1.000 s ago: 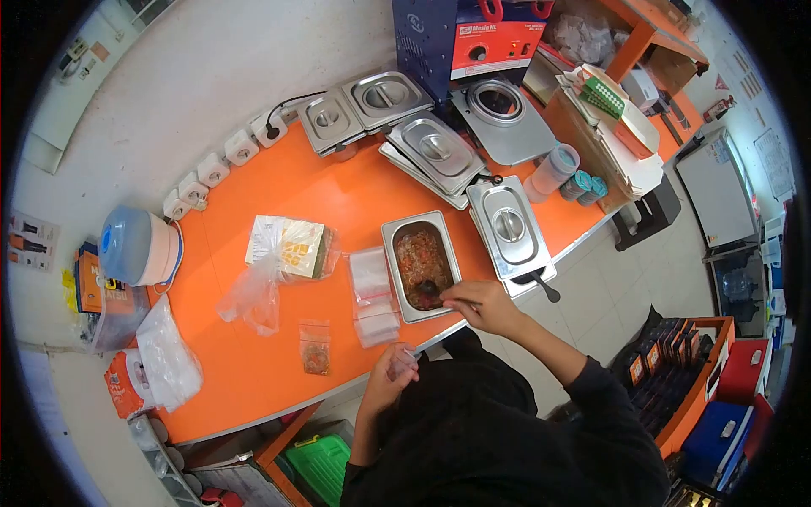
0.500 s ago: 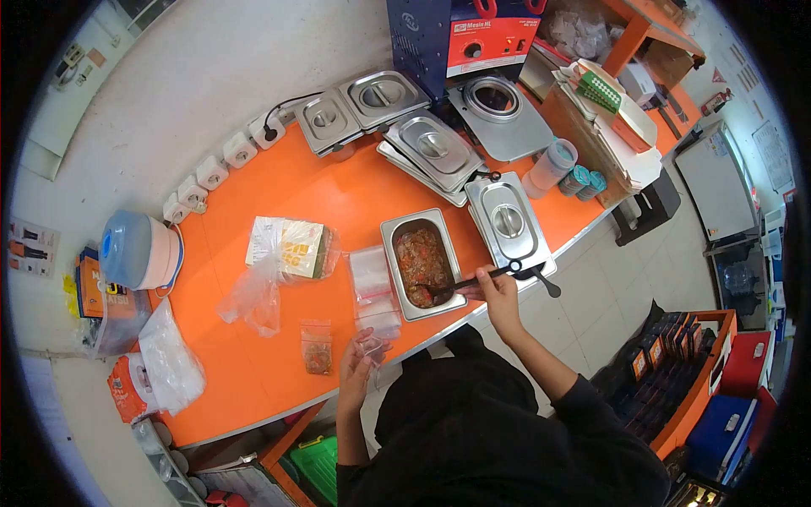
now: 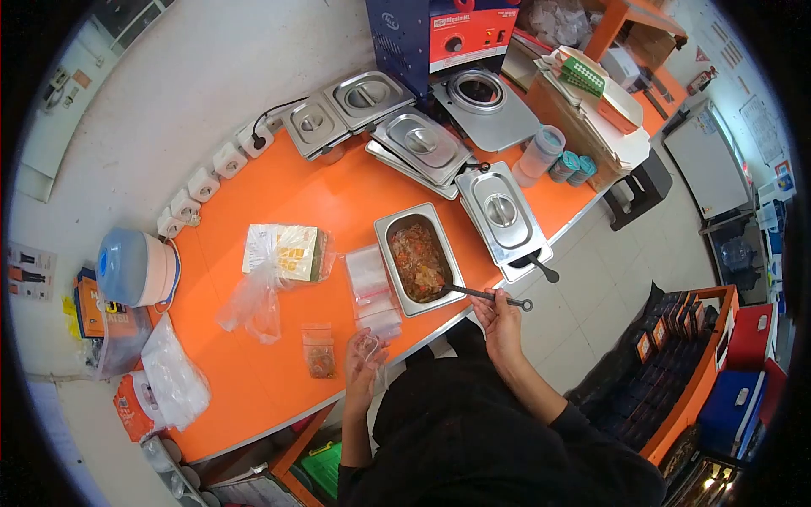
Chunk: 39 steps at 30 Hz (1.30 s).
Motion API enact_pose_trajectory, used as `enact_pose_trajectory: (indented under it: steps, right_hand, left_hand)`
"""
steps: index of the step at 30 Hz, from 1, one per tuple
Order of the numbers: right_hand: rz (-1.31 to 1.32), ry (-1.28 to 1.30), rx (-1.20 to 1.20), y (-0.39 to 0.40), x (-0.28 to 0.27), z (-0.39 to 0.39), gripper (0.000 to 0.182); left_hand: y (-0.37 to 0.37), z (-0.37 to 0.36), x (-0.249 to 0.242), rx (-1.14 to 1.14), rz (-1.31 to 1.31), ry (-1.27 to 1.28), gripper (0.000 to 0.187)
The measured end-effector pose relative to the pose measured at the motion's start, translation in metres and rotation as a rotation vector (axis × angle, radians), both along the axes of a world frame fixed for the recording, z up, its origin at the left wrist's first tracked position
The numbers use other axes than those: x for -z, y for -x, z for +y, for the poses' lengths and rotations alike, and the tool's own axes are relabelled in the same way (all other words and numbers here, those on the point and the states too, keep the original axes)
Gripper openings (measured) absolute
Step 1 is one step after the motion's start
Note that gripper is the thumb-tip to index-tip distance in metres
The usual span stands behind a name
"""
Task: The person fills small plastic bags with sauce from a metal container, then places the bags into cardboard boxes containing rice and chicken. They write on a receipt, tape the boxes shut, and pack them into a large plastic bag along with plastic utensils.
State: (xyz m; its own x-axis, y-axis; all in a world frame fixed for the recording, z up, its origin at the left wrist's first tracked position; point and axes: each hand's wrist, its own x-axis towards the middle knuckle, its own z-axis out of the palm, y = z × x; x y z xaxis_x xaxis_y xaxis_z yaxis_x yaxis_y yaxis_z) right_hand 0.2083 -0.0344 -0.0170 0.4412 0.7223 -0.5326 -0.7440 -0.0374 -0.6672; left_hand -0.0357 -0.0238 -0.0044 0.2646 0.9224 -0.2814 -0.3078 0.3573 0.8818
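My right hand [image 3: 502,328] grips the handle of a black ladle [image 3: 481,294]. The ladle's head sits in the reddish chunky food [image 3: 416,256] inside a steel pan [image 3: 454,275] near the table's front edge. My left hand [image 3: 363,372] pinches a small clear plastic bag [image 3: 369,345], held open-mouthed just in front of the pan. A stack of clear zip bags [image 3: 369,283] lies left of the pan. Farther left, a filled zip bag [image 3: 319,353] rests flat on the orange table [image 3: 253,380].
Lidded steel pans [image 3: 503,211] stand right of the food pan, with more lidded pans [image 3: 418,139] behind it. A sealing machine [image 3: 473,38] is at the back. Left are a plastic-wrapped box [image 3: 296,253] and a blue-lidded container [image 3: 127,262]. Two tins [image 3: 564,166] stand at the right.
My right hand has moved slightly right and down along with the ladle, whose handle now lies flatter. The camera view has shifted a little. My left hand still holds the small bag.
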Motion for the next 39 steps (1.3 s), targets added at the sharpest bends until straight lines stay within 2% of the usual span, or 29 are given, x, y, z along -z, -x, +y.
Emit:
enact_pose_trajectory:
  steps: [5,13,16,18,19,21,24,29,34,36,39]
  right_hand:
    - [-0.059,-0.047,0.009,-0.001,0.003,0.000,0.025]
    - [-0.101,-0.095,0.036,-0.004,0.007,-0.002,0.024]
    - [-0.126,-0.100,0.020,-0.006,0.009,0.000,0.024]
    - [-0.148,-0.097,0.017,-0.006,0.008,0.000,0.024]
    - [-0.148,-0.110,0.020,-0.006,0.005,0.000,0.024]
    - [-0.146,-0.120,0.023,-0.005,0.006,-0.001,0.024]
    - [-0.121,-0.100,0.019,-0.008,0.011,0.001,0.024]
    - [-0.081,-0.082,0.046,-0.007,0.013,0.000,0.024]
    - [-0.118,-0.133,0.101,-0.008,-0.029,0.012,0.026]
    - [-0.152,-0.166,0.122,-0.009,-0.055,0.019,0.027]
    - [-0.419,-0.346,0.098,-0.005,-0.094,0.028,0.026]
  left_hand:
    - [0.000,0.002,0.011,0.051,0.027,-0.100,0.057]
    - [-0.016,0.008,-0.011,0.023,0.059,-0.144,0.059]
    - [-0.018,0.015,-0.013,0.036,0.150,-0.242,0.059]
    - [-0.018,0.020,-0.018,0.038,0.566,-0.495,0.056]
    - [-0.021,0.024,-0.022,0.036,0.563,-0.498,0.056]
    - [-0.024,0.028,-0.032,-0.003,0.779,-0.596,0.056]
    - [-0.029,0.037,-0.028,-0.108,0.760,-0.600,0.060]
    - [-0.044,0.053,-0.035,-0.143,0.775,-0.587,0.061]
    - [-0.059,0.075,-0.030,-0.163,0.725,-0.589,0.058]
    - [-0.068,0.083,-0.031,-0.123,0.640,-0.510,0.058]
    - [-0.083,0.091,-0.031,-0.133,0.687,-0.559,0.060]
